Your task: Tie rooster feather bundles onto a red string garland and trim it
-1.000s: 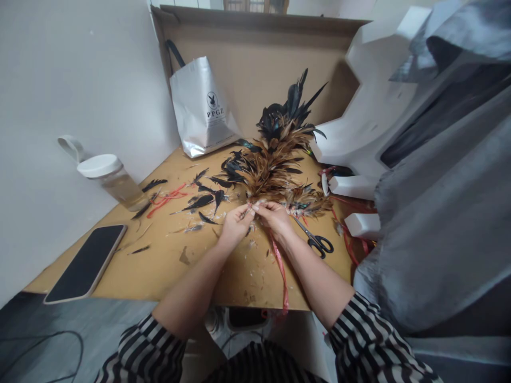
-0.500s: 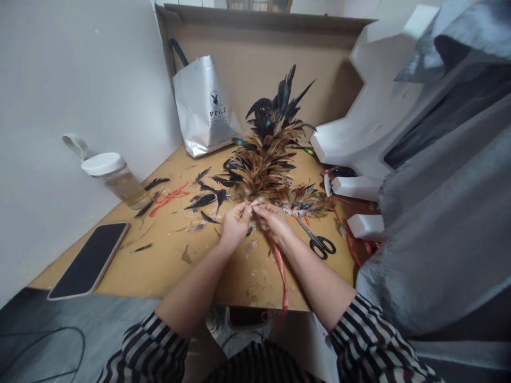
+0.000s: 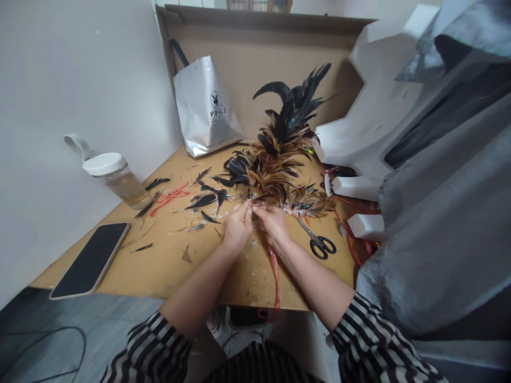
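Observation:
A long bunch of brown and black feathers (image 3: 275,154) rises from the table in front of me, its dark tips pointing up and right. At its near end my left hand (image 3: 238,226) and my right hand (image 3: 272,221) meet, both closed in a pinch on the bound base of the feathers. The exact grip is hidden by my fingers. A red ribbon (image 3: 275,276) hangs from under my right hand over the table's front edge. More feathers (image 3: 309,200) with a red and white binding lie just right of my hands, near black-handled scissors (image 3: 321,244).
Loose black feathers (image 3: 202,201) and red ribbon scraps (image 3: 170,198) lie on the left of the table (image 3: 215,266). Further left are a lidded bottle (image 3: 125,183) and a phone (image 3: 91,260). A silver bag (image 3: 199,109) stands behind; grey cloth (image 3: 451,223) hangs at right.
The feather bunch's upper part has swung to the right and its dark tips have spread. The hanging ribbon has shifted slightly left. My hands stay together at the base.

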